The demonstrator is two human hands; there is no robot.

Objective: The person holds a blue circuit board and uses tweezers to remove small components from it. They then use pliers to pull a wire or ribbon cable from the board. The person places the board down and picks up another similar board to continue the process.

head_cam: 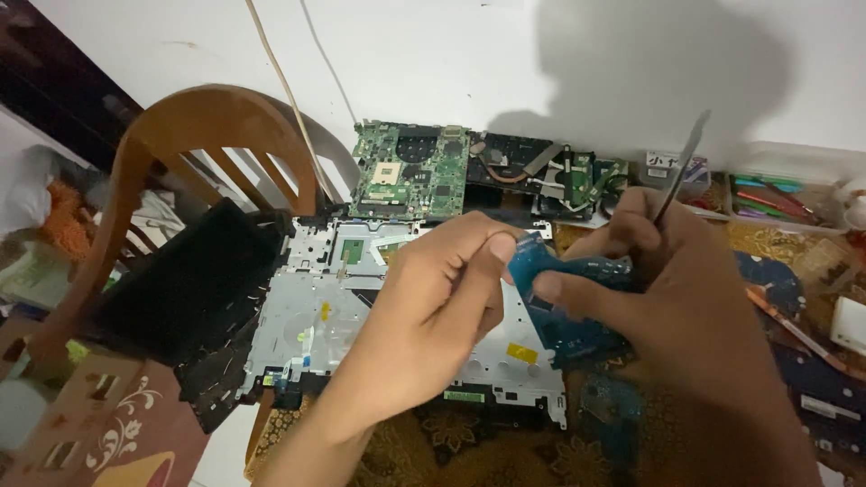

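My left hand (433, 307) and my right hand (667, 298) meet in the middle of the frame over a small blue circuit board (564, 302). The fingers of my left hand are pinched together at the board's upper left end, thumb and forefinger closed on its edge. My right hand is clamped on the board's right side, its thumb pressed flat on the blue face, and the same hand also grips a thin metal pry tool (683, 167), which sticks up and to the right toward the upper right of the frame.

Below my hands, across the centre, lies a silver laptop chassis (311, 316) with a yellow sticker near its lower right edge. A black panel (189, 298) lies tilted against the chassis at its left side. Above the chassis, a green motherboard (410, 171) lies flat, and just to its right sits a dark board with a copper heat pipe (523, 167).

A wooden chair (194, 144) with a curved back stands at the upper left. At the right edge a clear tray of coloured tools (767, 194) rests near the wall. A patterned brown cloth (469, 451) shows along the bottom of the frame.
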